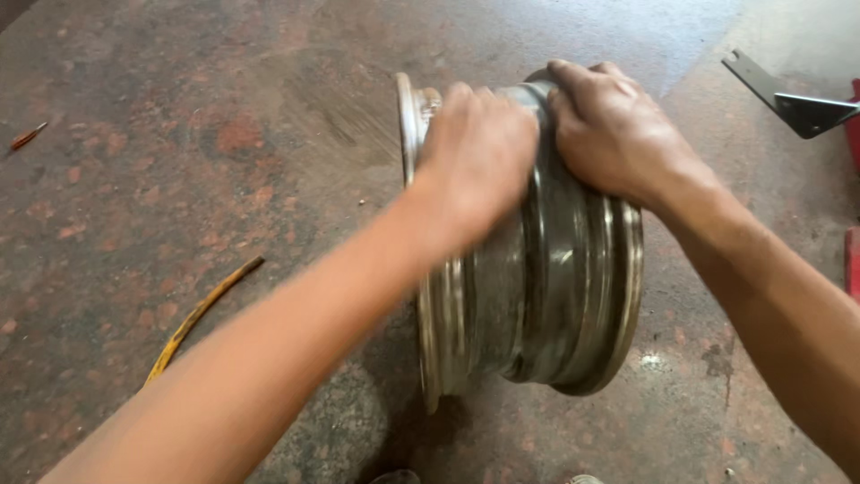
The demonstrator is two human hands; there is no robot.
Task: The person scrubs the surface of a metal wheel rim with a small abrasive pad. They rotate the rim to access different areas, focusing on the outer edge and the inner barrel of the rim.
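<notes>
Steel wheel rim (537, 296) stands upright on edge on floor (179, 134), centre of view, barrel facing camera. Left hand (475, 152) at 12 o'clock of rim, grip closed over top of barrel near left flange. Right hand (609, 125) at 1 o'clock, just beside left, grip wrapped over top edge. Yellow strip (202, 314) lies on floor at 9 o'clock, well apart. Black metal bracket (793, 99) at 2 o'clock.
</notes>
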